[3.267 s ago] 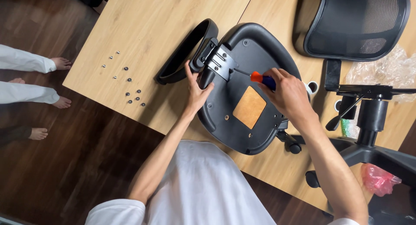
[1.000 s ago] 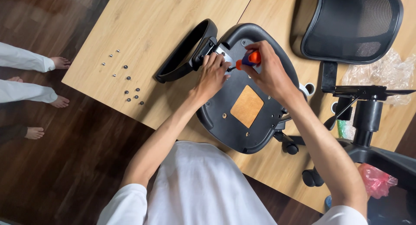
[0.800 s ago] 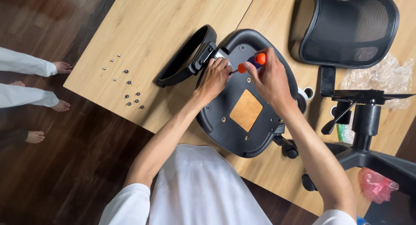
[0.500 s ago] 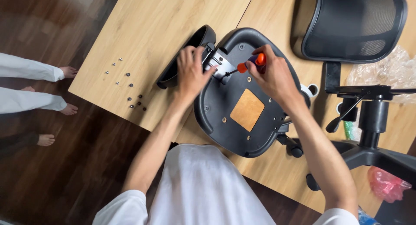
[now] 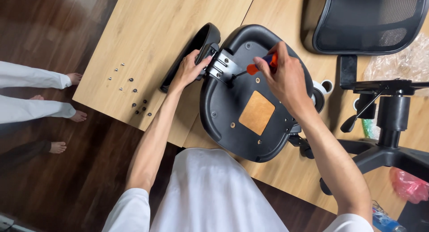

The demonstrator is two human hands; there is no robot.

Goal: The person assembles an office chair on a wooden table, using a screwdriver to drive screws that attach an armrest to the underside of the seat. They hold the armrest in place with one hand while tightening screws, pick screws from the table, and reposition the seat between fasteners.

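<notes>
Since half a second ago the left hand (image 5: 190, 71) has slid from the top of the metal bracket (image 5: 222, 66) to its left edge, against the armrest (image 5: 192, 53), while the right hand (image 5: 283, 78) has stayed over the seat with the screwdriver.

The wooden table (image 5: 161, 22) fills the upper half of the frame. At centre lies the black seat pan (image 5: 250, 98), upside down, with a tan square patch on its underside. A mesh chair back (image 5: 371, 19) lies at upper right, and the chair base (image 5: 389, 124) with its gas column stands at the right edge. The armrest sits just left of the seat, joined to it by the bracket.

The left hand's fingers curl around the armrest end beside the bracket. The right hand is closed around the orange-handled screwdriver (image 5: 261, 66), whose tip points down-left at the bracket. Loose screws (image 5: 134, 98) lie scattered at the table's left edge, well apart from the hands.
</notes>
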